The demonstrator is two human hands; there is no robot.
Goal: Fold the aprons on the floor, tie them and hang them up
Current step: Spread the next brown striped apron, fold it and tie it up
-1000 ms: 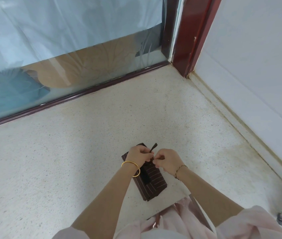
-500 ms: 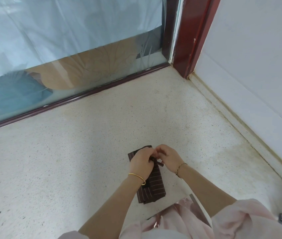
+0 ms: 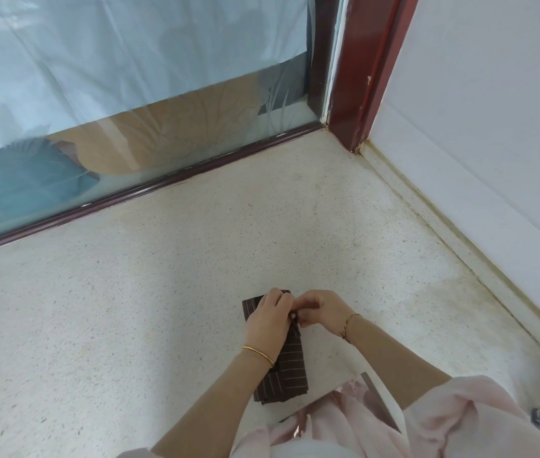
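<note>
Left hand (image 3: 270, 320) and right hand (image 3: 323, 312) both pinch the strap (image 3: 294, 317) atop the folded apron (image 3: 290, 368): soft, light, likely best lifted there.

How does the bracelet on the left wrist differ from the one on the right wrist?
The left bangle is a smooth, solid ring. The right bracelet is thinner, like a chain or cord. The left bangle lies over the striped apron, while the right bracelet lies over bare floor. Both look gold-toned.
</note>
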